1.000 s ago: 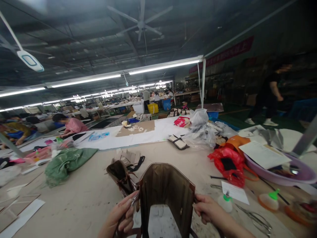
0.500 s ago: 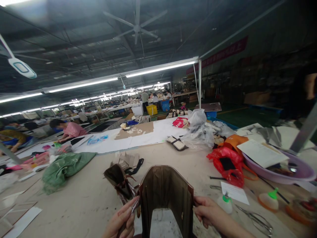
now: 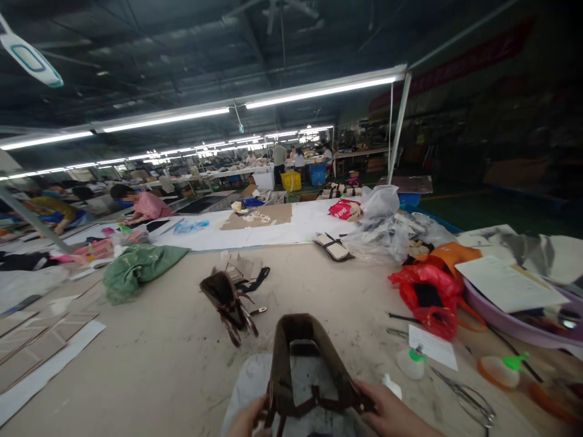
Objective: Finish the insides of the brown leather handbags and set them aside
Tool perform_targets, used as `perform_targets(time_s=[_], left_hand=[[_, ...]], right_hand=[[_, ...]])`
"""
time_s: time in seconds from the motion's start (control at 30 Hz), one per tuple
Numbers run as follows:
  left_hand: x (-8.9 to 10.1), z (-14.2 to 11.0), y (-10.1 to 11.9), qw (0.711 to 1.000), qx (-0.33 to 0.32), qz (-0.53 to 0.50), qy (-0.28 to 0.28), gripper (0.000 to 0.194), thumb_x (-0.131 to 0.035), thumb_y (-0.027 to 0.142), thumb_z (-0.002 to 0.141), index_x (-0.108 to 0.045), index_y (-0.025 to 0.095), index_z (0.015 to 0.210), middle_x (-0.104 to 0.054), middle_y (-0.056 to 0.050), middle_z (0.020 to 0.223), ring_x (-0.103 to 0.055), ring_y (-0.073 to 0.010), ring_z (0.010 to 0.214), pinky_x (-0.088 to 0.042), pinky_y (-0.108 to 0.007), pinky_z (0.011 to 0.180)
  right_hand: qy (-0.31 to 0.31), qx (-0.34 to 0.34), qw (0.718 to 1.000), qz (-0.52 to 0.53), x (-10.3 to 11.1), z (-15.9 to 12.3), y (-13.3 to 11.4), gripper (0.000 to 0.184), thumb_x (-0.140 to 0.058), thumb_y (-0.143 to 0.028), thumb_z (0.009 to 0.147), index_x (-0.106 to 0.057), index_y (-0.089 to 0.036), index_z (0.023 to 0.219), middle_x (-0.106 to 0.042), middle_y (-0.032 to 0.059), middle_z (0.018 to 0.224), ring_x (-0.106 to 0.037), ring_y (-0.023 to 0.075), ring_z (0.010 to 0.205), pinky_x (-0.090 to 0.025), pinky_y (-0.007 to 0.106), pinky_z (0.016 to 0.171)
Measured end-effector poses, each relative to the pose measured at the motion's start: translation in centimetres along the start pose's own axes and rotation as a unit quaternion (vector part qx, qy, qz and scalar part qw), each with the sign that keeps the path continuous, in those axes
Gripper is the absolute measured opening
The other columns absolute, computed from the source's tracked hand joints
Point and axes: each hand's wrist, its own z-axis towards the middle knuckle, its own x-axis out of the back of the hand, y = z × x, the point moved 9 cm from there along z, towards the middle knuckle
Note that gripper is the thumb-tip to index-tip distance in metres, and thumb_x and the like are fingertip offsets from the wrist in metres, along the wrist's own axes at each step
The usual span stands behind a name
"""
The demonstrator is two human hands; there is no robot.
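While a second brown bag (image 3: pixel 221 292) is resting on the table (image 3: pixel 159 364), the left hand (image 3: pixel 249 420) is gripping the left side of the brown bag body (image 3: pixel 331 367) over a pale sheet (image 3: pixel 252 377), the right hand (image 3: pixel 387 413) its right side. Its walls are probably handling as light and semi-stiff, the side edges offering the surest hold.

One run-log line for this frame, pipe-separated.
left hand: holding brown piece | right hand: holding its opposite side | beyond: smaller brown piece | right: red plastic bag
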Motion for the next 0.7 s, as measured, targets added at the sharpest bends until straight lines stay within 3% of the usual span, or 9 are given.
perform_targets(time_s=[0.1,0.17,0.23,0.33,0.5,0.7], left_hand=[[2.5,1.6,3.2,0.993,-0.080,0.060,0.065,0.024,-0.058,0.034,0.070,-0.064,0.023,0.089,-0.064,-0.005,0.090,-0.057,-0.0209,0.089,-0.043,-0.032,0.083],[4.3,2.7,6.4,0.974,-0.143,0.109,0.139,0.020,-0.053,0.035,0.074,-0.063,0.019,0.083,-0.063,-0.006,0.085,-0.057,-0.0192,0.085,-0.045,-0.031,0.080],[4.8,3.9,9.6,0.951,-0.213,0.139,0.174,0.018,-0.051,0.033,0.077,-0.062,0.019,0.080,-0.061,-0.005,0.083,-0.056,-0.0171,0.084,-0.045,-0.029,0.078],[3.9,6.1,13.0,0.921,-0.287,0.182,0.188,0.014,-0.050,0.027,0.079,-0.062,0.019,0.078,-0.059,-0.004,0.082,-0.054,-0.0149,0.083,-0.044,-0.027,0.077],[1.9,10.4,14.8,0.884,-0.318,0.280,0.197,0.012,-0.052,0.019,0.077,-0.064,0.019,0.076,-0.056,-0.003,0.077,-0.052,-0.0142,0.078,-0.042,-0.027,0.073],[0.4,13.7,14.8,0.849,-0.321,0.376,0.184,0.014,-0.051,0.018,0.077,-0.064,0.019,0.079,-0.055,-0.004,0.077,-0.051,-0.0149,0.077,-0.041,-0.026,0.069]], right_hand=[[-0.001,0.023,0.999,-0.036,2.2,0.8,-1.9,0.060,-0.057,-0.021,0.064,-0.048,-0.023,0.123,-0.058,0.0067,0.114,-0.052,0.0243,0.101,-0.041,0.034,0.088],[0.052,0.028,0.996,-0.065,4.5,2.1,-3.3,0.045,-0.055,-0.028,0.071,-0.055,-0.020,0.115,-0.061,0.0084,0.104,-0.055,0.0229,0.094,-0.042,0.034,0.084],[0.116,0.039,0.989,-0.085,6.3,3.7,-4.7,0.032,-0.049,-0.033,0.078,-0.061,-0.019,0.105,-0.064,0.0081,0.093,-0.056,0.0210,0.086,-0.044,0.033,0.080],[0.170,0.093,0.976,-0.095,7.0,6.4,-7.0,0.025,-0.045,-0.033,0.082,-0.063,-0.020,0.093,-0.062,0.0063,0.086,-0.055,0.0187,0.082,-0.044,0.031,0.076],[0.223,0.129,0.959,-0.120,6.7,11.0,-8.1,0.013,-0.053,-0.025,0.077,-0.061,-0.020,0.085,-0.058,0.0043,0.085,-0.053,0.0177,0.084,-0.043,0.030,0.078],[0.214,0.102,0.960,-0.152,6.6,15.3,-7.4,0.028,-0.056,-0.015,0.070,-0.060,-0.020,0.098,-0.057,0.0056,0.096,-0.051,0.0183,0.094,-0.041,0.032,0.086]])
